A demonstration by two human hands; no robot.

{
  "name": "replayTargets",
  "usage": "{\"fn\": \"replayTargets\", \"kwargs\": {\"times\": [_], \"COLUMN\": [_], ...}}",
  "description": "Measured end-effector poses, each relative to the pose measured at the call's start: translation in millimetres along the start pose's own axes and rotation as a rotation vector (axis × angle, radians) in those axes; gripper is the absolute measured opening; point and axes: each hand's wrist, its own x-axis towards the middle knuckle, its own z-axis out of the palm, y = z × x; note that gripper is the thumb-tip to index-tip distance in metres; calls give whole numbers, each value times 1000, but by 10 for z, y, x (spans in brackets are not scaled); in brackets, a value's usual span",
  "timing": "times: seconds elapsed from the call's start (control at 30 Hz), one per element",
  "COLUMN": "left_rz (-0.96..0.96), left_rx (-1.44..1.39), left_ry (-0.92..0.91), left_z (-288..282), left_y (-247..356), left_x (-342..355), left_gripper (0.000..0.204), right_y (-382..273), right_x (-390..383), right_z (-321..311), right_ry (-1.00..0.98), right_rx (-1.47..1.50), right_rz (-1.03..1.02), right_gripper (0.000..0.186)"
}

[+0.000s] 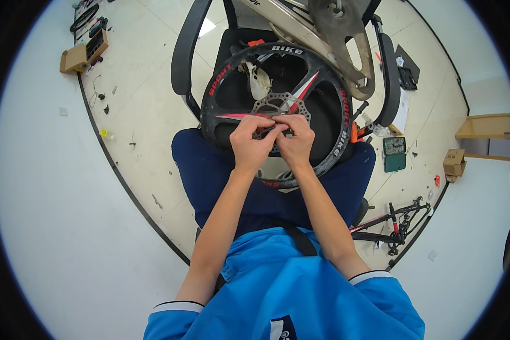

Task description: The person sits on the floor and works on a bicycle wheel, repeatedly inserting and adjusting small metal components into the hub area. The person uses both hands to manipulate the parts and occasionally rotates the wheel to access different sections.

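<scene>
A black bicycle wheel (212, 101) with broad spokes and red and white markings lies flat across a black chair seat and my lap. At its centre is a metal brake disc (302, 107) with holes. My left hand (251, 141) and my right hand (296, 140) meet over the near side of the disc and hub, fingertips pinched together. A small dark piece shows between them, but the fingers hide what it is. A crumpled whitish glove or cloth (259, 82) rests on the wheel beyond my hands.
Black armrests (183, 59) flank the wheel. A beige bicycle frame (289, 21) reaches over its far edge. To the right are an opened green case (395, 162), a small cardboard box (454, 162) and a black bicycle frame (392, 221). An opened carton (75, 58) stands far left.
</scene>
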Motion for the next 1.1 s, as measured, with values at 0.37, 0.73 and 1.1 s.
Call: {"fn": "replayTargets", "kwargs": {"times": [0.37,0.73,1.1], "left_rz": [-145,-274,-245], "left_rx": [216,497,503], "left_ry": [125,-97,-72], "left_z": [-317,-303,-269], "left_y": [-476,-674,-705], "left_x": [-530,-425,-445], "left_gripper": [16,27,8], "right_y": [-8,136,268], "right_x": [-161,-492,-398], "right_z": [-316,-601,-709], "right_ry": [52,50,-7], "right_rx": [263,338,259], "right_rz": [410,607,584], "right_gripper": [10,10,10]}}
